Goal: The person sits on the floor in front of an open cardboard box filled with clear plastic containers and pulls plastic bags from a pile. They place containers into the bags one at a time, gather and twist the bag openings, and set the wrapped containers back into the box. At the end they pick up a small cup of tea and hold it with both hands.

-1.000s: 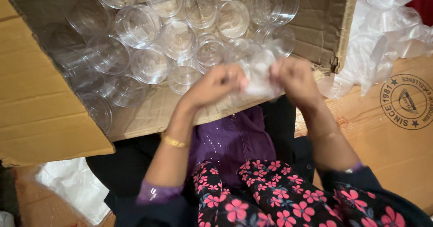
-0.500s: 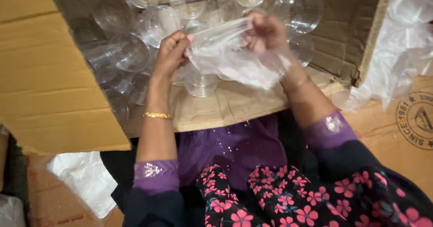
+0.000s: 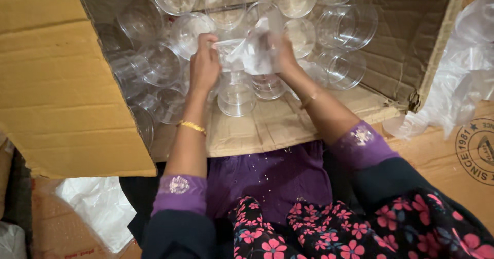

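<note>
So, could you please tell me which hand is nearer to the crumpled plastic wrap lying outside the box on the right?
Right. The right hand is inside the box, on the side towards the crumpled plastic wrap; the left hand is farther away, across the clear plastic bag both hold.

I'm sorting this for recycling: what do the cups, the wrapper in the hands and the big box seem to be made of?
Cups: clear, glossy, likely thin plastic, though glass can't be ruled out; you see straight through them. Wrapper: thin crinkled clear plastic film, held by the left hand and right hand. Box: matte brown corrugated cardboard with creased flaps.
</note>
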Available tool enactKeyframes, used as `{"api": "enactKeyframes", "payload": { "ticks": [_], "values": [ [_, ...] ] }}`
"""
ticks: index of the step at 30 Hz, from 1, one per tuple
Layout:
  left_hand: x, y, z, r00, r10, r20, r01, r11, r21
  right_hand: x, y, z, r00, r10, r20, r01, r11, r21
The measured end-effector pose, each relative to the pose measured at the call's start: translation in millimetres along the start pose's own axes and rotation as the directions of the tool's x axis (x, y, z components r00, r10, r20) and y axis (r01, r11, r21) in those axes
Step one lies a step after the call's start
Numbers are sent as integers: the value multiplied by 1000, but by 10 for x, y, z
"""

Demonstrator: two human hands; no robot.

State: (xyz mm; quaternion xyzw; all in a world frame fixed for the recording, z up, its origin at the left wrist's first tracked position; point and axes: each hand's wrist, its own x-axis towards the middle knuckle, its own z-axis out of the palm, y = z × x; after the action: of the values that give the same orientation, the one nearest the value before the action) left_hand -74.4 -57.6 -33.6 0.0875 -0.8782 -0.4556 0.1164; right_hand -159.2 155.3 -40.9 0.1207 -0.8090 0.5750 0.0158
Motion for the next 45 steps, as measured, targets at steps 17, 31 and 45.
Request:
{"api": "enactKeyframes", "payload": {
  "ticks": [17, 31, 45],
  "values": [
    [62, -181, 674, 995, -46, 90, 89, 821, -564, -250, 321, -289, 994, 105, 35, -111, 914, 390],
    [-662, 1486, 1200, 790, 433, 434, -228, 865, -448, -2442, 326, -1953, 990, 98, -100, 18, 616, 787],
    [-1451, 1425, 1379, 773, 447, 451, -375, 894, -245, -1972, 2218, -2535, 152, 584, -797, 623, 569, 536]
  ]
}}
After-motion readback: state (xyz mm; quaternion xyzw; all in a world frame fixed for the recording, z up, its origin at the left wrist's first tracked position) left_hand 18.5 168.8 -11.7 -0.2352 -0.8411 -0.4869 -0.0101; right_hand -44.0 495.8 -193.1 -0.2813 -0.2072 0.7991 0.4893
